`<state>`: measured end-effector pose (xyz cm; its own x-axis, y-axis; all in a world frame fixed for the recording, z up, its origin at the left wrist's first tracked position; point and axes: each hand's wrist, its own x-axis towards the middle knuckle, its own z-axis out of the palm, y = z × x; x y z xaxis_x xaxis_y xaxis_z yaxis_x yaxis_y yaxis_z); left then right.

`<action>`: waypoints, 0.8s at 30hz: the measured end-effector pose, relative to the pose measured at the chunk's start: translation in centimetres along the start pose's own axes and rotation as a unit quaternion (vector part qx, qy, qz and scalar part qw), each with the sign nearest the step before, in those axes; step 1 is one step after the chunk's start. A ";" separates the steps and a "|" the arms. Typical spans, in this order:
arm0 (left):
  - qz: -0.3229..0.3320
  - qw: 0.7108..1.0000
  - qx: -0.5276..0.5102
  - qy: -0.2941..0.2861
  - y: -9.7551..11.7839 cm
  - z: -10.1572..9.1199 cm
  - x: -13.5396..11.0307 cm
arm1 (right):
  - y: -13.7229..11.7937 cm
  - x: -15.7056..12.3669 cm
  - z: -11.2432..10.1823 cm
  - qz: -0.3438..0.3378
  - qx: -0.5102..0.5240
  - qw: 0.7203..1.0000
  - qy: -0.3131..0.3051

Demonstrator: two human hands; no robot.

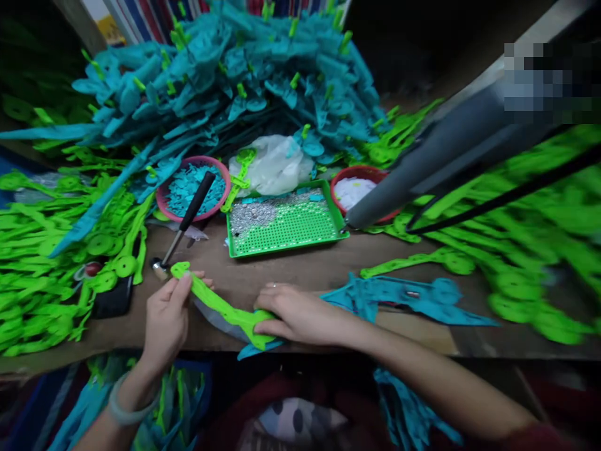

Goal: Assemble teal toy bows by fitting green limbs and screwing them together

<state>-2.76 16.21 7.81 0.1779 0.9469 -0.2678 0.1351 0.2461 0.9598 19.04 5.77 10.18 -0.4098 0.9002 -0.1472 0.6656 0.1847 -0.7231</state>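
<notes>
A long bright green plastic piece [220, 305] lies slantwise on the brown table [300, 263] near its front edge. My left hand [166, 319] pinches its upper left end between thumb and fingers. My right hand [295, 313] is closed on its lower right end, where a teal piece [256, 349] peeks out underneath. A small hammer [185, 222] with a black handle lies just beyond my left hand, its head by the green piece's tip.
A green perforated tray [286, 222] with small metal bits sits mid-table, between a pink bowl [162, 200] of teal bits and a red bowl [357, 188]. Teal parts [225, 69] are heaped behind; green parts [47, 250] spread left and right. A teal piece [404, 297] lies right. A grey tube [446, 150] slants in.
</notes>
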 end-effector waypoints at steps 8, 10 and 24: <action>0.292 0.907 0.294 0.070 -0.7 0.2 0.9 | 4.6 -7.1 -2.2 0.169 0.010 0.779 0.603; 0.432 0.843 0.317 -0.057 0.9 2.8 1.2 | 5.8 -7.2 -4.7 0.146 0.060 0.790 0.592; 0.650 0.635 0.322 -0.265 -0.4 2.8 1.6 | 7.9 4.7 -10.5 -0.066 0.274 0.858 0.429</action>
<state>0.20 17.05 6.73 0.8280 0.0189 0.5604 -0.1210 -0.9699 0.2114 28.94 15.57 10.87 0.3082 0.8881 0.3409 0.1589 0.3052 -0.9389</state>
